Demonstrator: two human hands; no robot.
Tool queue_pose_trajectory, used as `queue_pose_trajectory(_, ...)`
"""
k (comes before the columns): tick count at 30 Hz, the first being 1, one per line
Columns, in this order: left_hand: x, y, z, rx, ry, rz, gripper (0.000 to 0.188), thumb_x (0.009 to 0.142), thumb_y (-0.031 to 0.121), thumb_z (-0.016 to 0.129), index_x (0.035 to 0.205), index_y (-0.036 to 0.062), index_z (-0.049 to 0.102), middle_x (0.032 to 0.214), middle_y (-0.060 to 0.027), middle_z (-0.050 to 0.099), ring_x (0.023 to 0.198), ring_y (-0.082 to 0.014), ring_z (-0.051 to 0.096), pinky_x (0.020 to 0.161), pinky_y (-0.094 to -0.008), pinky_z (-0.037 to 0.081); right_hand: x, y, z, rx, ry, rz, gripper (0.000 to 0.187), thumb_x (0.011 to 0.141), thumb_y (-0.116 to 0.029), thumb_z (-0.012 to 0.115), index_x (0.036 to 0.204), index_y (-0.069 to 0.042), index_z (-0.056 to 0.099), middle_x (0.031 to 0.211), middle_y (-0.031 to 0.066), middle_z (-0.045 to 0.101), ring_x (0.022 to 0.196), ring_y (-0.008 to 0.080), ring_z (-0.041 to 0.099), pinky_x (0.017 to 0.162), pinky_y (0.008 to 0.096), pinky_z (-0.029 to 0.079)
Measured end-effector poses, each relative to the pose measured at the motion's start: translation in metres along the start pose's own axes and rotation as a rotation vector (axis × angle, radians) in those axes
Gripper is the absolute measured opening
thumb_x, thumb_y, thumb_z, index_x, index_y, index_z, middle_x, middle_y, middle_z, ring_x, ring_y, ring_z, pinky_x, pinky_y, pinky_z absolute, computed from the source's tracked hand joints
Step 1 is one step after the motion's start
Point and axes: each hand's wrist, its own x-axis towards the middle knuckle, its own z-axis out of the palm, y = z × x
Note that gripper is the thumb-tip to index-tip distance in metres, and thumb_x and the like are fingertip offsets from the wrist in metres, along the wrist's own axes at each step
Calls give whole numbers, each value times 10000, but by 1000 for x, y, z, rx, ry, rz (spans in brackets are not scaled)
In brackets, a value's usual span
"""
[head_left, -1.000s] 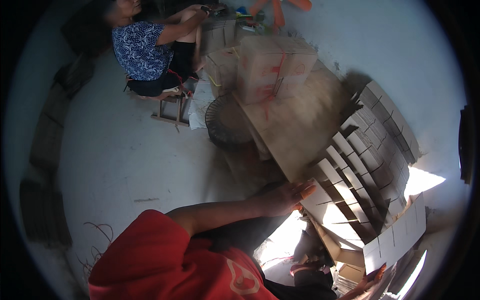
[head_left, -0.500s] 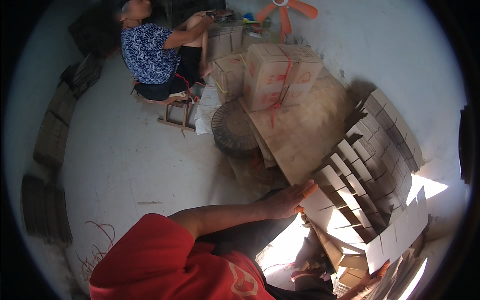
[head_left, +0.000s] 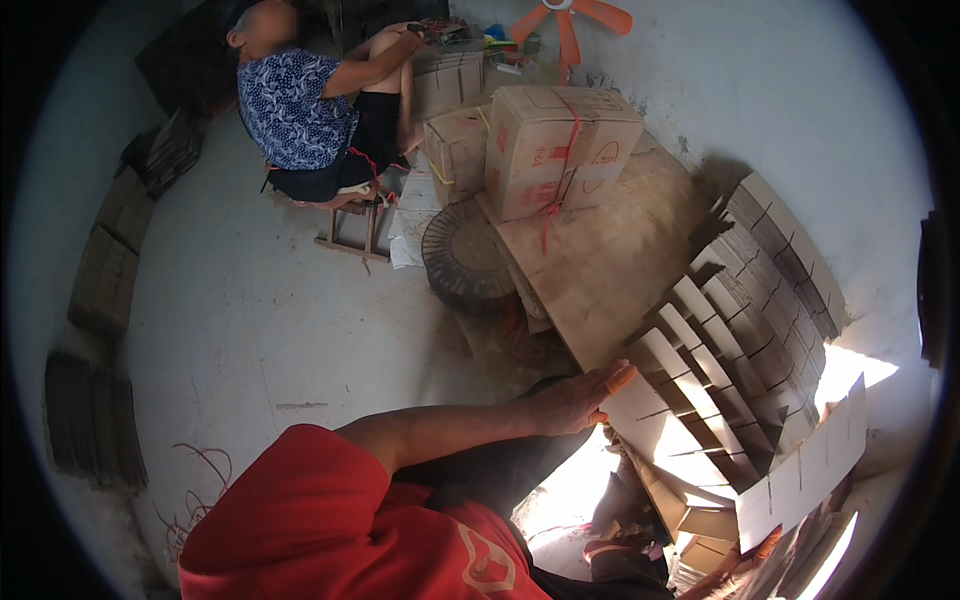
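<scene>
Slotted card strip (head_left: 808, 470) swings bit up and right since earlier frame. Right hand (head_left: 740, 573) grips strip's low end, from below. Left hand (head_left: 572, 403) touches near left corner of slotted card grid (head_left: 690, 385), fingers straight; cannot tell if it pinches. Grid sits at near end of brown surface (head_left: 575, 265). Tied box (head_left: 530, 150) stands farther back.

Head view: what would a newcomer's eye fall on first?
Probably the bright red shirt, lower left. Next, the sunlit, slotted grey cardboard strips at right, with the left hand at their left edge and the right hand at the lower edge of a pale slotted cardboard panel. Then the brown cardboard box tied with red string, upper centre.
</scene>
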Motion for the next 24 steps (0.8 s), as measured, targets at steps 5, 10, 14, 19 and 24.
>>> queue_pose_trajectory(5, 0, 0, 1, -6, 17, 5, 854, 802, 121, 681, 1454, 17, 139, 1450, -214, 290, 1318, -337, 346, 1067, -368, 325, 7, 0, -22, 12, 15, -23, 451, 888, -184, 607, 1287, -11, 486, 1268, 104, 538, 1062, 197, 576, 836, 323, 524)
queue_pose_trajectory(10, 0, 0, -1, -18, 24, 12, 852, 803, 125, 684, 1453, 15, 144, 1451, -216, 288, 1314, -331, 353, 1061, -363, 331, 7, 2, -24, 13, 22, -34, 451, 887, -175, 605, 1289, -12, 480, 1252, 103, 545, 1041, 194, 582, 809, 317, 526)
queue_pose_trajectory(14, 1, 0, -1, -23, 24, 17, 850, 807, 132, 683, 1453, 18, 143, 1444, -220, 297, 1309, -335, 358, 1058, -365, 332, 6, 1, -24, 15, 25, -38, 451, 886, -168, 604, 1290, -13, 475, 1239, 103, 550, 1025, 191, 586, 788, 311, 527)
queue_pose_trajectory(19, 1, -3, 0, -54, 25, 3, 834, 818, 143, 679, 1448, 10, 149, 1424, -230, 323, 1290, -344, 379, 1054, -364, 329, 5, 2, -22, 18, 22, -40, 452, 885, -159, 602, 1292, -15, 470, 1222, 103, 557, 1004, 187, 592, 761, 305, 529)
queue_pose_trajectory(24, -1, -5, 2, -87, 35, -50, 810, 833, 151, 666, 1442, 0, 154, 1406, -239, 344, 1277, -348, 391, 1049, -362, 322, 6, 1, -17, 31, 16, -43, 452, 884, -150, 600, 1294, -16, 464, 1206, 102, 563, 983, 184, 598, 735, 298, 531)
